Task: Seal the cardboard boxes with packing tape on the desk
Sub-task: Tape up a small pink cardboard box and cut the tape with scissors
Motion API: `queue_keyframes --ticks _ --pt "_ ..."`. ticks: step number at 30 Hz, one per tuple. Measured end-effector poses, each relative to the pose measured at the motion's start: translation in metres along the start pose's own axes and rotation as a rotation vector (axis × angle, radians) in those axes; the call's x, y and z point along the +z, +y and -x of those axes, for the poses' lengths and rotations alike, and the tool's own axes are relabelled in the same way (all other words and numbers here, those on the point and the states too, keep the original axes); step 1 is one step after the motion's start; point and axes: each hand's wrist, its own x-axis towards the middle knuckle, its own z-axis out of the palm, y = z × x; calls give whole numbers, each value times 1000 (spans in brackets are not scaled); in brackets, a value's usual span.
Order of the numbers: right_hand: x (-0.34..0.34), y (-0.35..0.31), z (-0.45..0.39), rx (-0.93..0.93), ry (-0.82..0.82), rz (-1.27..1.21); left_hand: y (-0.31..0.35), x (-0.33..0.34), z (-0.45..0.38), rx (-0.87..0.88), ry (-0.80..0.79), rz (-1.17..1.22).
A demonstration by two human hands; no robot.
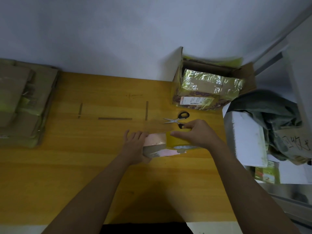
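Cardboard box (pixel 157 147), small and partly wrapped in clear tape, sat on the wooden desk (pixel 84 166) just right of the frame's centre. At its left end the left hand (pixel 135 147) gripped it, thumb curled under the near side and fingers laid over the top. Over its right end the right hand (pixel 197 134) grasped a yellow packing tape roll (pixel 177 141), fingers curled round the roll. Black-handled scissors (pixel 177 119) lay just beyond. A larger open carton (pixel 209 85) stood at the upper right, and flattened cardboard (pixel 22 102) was stacked at the left.
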Motion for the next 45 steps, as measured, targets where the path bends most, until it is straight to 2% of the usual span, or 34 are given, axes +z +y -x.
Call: queue_keyframes --ticks 4,6,12,17,40,45 --pt "-17 6 -4 52 122 537 -1 -4 -1 2 -25 -21" --pt "-19 20 -10 96 135 674 1 -6 -3 6 -57 -44" --pt "-3 50 -23 207 61 613 5 -7 -6 1 -82 -66" --pt "1 54 -30 181 69 662 2 -4 -5 17 -46 -66" --pt "20 74 -40 133 66 699 8 -12 -6 -18 -180 -150" --pt "25 68 -42 153 55 770 0 -3 -4 187 -29 -365"
